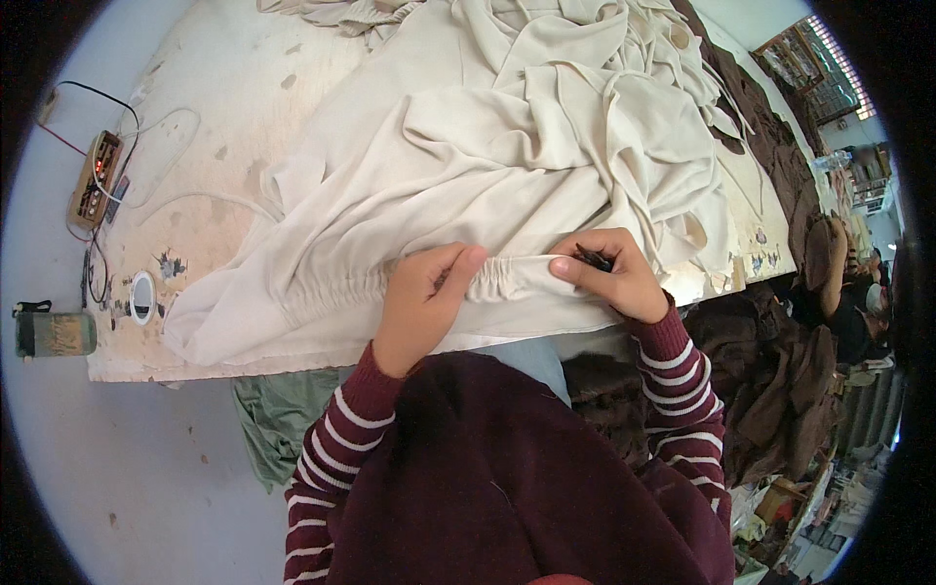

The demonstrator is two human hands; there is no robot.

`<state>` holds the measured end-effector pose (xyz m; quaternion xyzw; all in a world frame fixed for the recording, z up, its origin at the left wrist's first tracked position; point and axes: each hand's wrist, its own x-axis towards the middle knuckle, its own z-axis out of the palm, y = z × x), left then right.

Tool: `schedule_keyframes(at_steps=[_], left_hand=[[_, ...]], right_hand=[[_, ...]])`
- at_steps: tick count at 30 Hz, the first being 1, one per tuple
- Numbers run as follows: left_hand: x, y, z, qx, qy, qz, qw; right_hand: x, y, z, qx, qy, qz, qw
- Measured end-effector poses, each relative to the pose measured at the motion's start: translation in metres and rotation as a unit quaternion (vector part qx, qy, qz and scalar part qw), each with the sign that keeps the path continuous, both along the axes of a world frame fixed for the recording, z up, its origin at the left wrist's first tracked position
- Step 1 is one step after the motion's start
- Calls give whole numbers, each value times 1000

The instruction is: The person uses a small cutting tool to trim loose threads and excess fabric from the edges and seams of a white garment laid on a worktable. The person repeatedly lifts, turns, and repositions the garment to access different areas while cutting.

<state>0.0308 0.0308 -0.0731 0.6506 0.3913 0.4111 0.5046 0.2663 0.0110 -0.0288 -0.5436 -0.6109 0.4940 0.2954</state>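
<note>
A cream cloth garment (468, 197) with a gathered, elasticated band (336, 289) lies spread in folds before me. My left hand (431, 300) grips the band, thumb on top, near its middle. To the right, my right hand (607, 270) pinches the same band between thumb and finger, and a short stretch of gathers shows between the two hands. A small dark tool (594, 257), perhaps thread snips, sits inside my curled right fingers; most of it is hidden.
The worn pale table (241, 95) carries a round white-rimmed piece (142, 298) at left. A power strip (96, 179) with cords is beyond its left edge. Dark brown cloth (760, 365) lies at right, green cloth (281, 417) below the edge. Another person's arm (832, 270) shows far right.
</note>
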Motion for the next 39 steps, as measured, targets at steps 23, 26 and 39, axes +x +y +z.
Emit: schedule_keyframes(at_steps=[23,26,39], left_hand=[[-15,2,6,-185,-130,-115,967],[-15,2,6,-192,-131,-114,966],[-17,2,6,-233,-147,-104,956]], right_hand=[[-46,-13,31,410,-264,65,871],[-44,-13,34,401,-274,80,871],[-54,-13,24,267,-66,-21,961]])
